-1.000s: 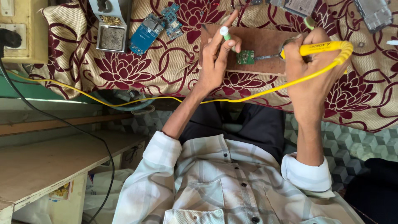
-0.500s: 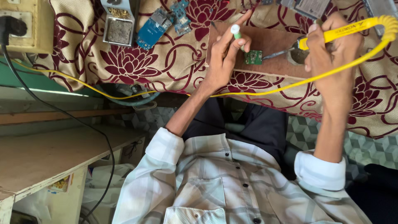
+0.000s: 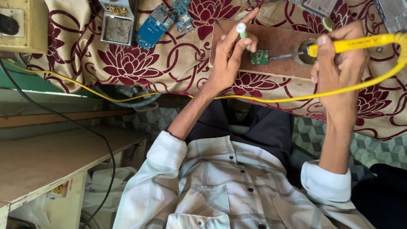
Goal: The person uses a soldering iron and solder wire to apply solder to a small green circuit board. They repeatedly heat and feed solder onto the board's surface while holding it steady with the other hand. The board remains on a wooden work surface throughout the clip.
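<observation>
Since half a second ago both hands have drifted slightly lower and the soldering iron's tip has come closer to the small green circuit board [image 3: 258, 57], which stays on the brown wooden board [image 3: 280, 42]. The left hand [image 3: 229, 59] is curled, pinching a thin green-and-white tube [image 3: 241, 30] between thumb and fingers, its fingertips resting just beside the circuit board's left edge. The right hand [image 3: 339, 63] is closed around the yellow soldering iron [image 3: 360, 42], whose metal tip points leftward and ends just at the circuit board's right edge; whether it touches cannot be told. The circuit board thus lies between the two hands, nearer the left. A small round tin [image 3: 303, 53] sits on the wooden board just left of the right hand, behind the iron's shaft. The iron's yellow cable [image 3: 254, 98] loops beneath both wrists across the maroon floral cloth [image 3: 169, 68] covering the table. Well beyond the left hand lie blue circuit boards [image 3: 154, 25] and a metal tray [image 3: 118, 29].
</observation>
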